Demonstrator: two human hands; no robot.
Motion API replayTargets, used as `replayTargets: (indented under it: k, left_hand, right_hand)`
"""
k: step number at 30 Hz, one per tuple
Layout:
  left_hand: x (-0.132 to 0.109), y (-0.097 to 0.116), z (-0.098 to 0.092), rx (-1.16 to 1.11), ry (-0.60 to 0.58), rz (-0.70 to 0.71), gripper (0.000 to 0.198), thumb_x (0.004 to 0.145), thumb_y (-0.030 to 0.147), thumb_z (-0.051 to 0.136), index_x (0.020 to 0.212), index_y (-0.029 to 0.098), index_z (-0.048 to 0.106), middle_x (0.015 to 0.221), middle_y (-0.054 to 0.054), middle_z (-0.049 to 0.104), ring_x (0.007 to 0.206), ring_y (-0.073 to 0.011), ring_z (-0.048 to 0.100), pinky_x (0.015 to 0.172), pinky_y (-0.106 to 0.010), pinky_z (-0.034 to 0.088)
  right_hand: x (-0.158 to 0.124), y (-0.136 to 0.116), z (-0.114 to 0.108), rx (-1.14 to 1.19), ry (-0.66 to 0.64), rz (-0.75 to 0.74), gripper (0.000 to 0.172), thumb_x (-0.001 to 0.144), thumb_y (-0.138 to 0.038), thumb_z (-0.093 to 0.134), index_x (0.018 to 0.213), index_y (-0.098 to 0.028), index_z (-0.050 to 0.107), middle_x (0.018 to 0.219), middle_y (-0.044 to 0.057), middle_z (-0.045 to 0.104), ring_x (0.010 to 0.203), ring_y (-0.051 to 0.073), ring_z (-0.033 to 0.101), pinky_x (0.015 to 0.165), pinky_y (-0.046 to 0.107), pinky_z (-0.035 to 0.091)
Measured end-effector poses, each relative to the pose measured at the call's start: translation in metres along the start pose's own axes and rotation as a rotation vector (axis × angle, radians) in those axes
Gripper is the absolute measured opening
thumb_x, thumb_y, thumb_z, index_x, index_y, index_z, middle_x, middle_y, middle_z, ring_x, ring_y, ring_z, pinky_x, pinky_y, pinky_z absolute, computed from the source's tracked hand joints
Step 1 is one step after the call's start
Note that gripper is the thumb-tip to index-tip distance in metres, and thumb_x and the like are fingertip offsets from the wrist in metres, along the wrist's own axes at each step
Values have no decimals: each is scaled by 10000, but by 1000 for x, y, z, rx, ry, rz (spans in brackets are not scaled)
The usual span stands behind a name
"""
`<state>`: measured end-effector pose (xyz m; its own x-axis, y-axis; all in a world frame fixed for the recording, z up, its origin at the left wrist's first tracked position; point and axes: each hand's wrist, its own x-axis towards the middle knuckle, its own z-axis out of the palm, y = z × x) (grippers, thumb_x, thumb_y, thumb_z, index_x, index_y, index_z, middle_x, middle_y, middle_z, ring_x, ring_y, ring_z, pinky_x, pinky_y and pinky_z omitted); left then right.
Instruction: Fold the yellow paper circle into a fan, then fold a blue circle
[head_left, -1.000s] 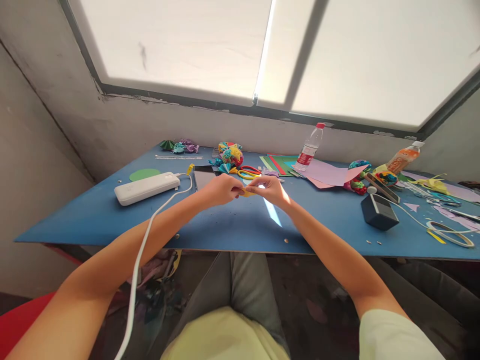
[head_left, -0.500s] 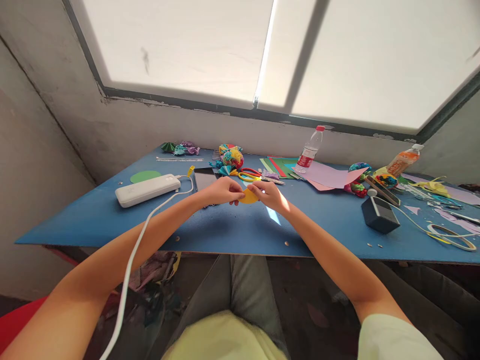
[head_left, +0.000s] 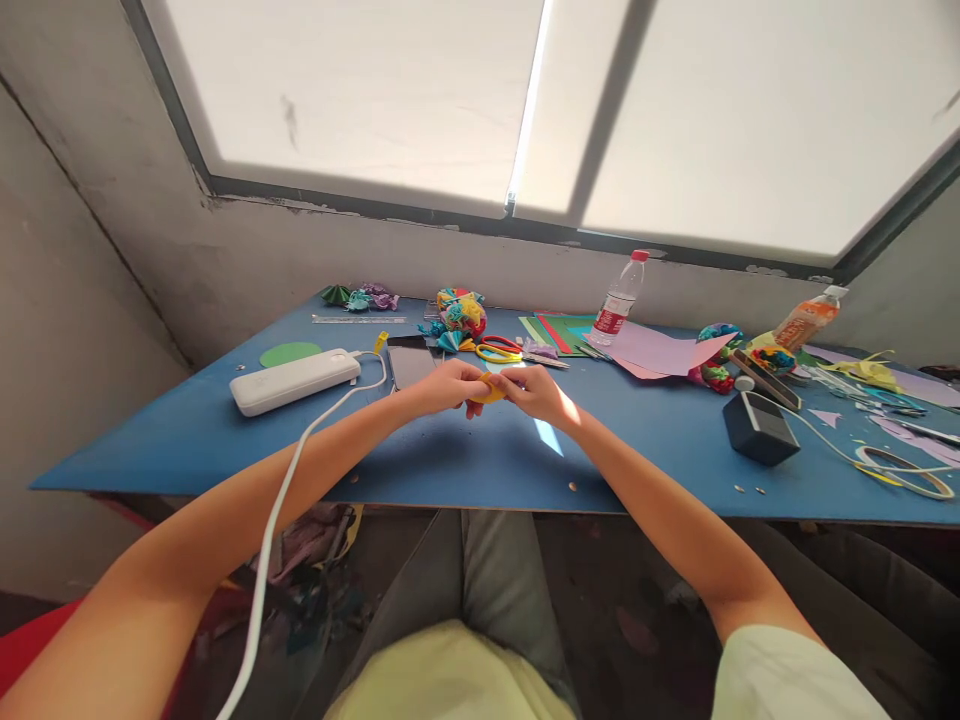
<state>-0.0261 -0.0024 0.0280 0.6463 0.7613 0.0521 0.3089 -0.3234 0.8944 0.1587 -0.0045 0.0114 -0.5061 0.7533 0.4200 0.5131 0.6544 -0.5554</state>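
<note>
A small piece of yellow paper (head_left: 493,391) is held above the table between my two hands, largely covered by the fingers. My left hand (head_left: 453,388) pinches its left side. On the other side, my right hand (head_left: 534,390) grips it between thumb and fingers. Just beyond the hands lie scissors (head_left: 510,351) with red and yellow handles. A dark phone (head_left: 409,362) rests behind my left hand. Several crumpled and folded coloured paper pieces (head_left: 462,315) sit farther back.
On the blue table (head_left: 465,470), a white power bank (head_left: 296,381) with a cable lies left, near a green paper disc (head_left: 290,353). Rightward are a red-capped bottle (head_left: 616,305), pink paper (head_left: 664,350), a black box-shaped device (head_left: 760,429) and an orange drink bottle (head_left: 808,322).
My hands have come closer together, and less of the yellow paper shows between them. The white cable's lower part has shifted slightly right.
</note>
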Motion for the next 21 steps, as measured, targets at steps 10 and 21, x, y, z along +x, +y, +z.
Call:
replayTargets:
  k: [10, 21]
  left_hand:
    - [6, -9, 3, 75, 177, 95, 401, 913, 337, 279, 661, 140, 520, 460, 7, 532, 352, -71, 460, 380, -186, 310]
    - [2, -5, 1, 192, 275, 126, 308, 857, 288, 432, 596, 153, 522, 419, 41, 475, 378, -70, 406, 440, -204, 303]
  right_hand:
    - [2, 8, 10, 244, 119, 39, 384, 865, -493, 449, 668, -165, 474, 572, -19, 504, 519, 85, 440, 510, 214, 355]
    - [2, 3, 22, 475, 155, 128, 402, 769, -513, 581, 693, -120, 623, 611, 39, 611, 530, 107, 540, 504, 232, 436]
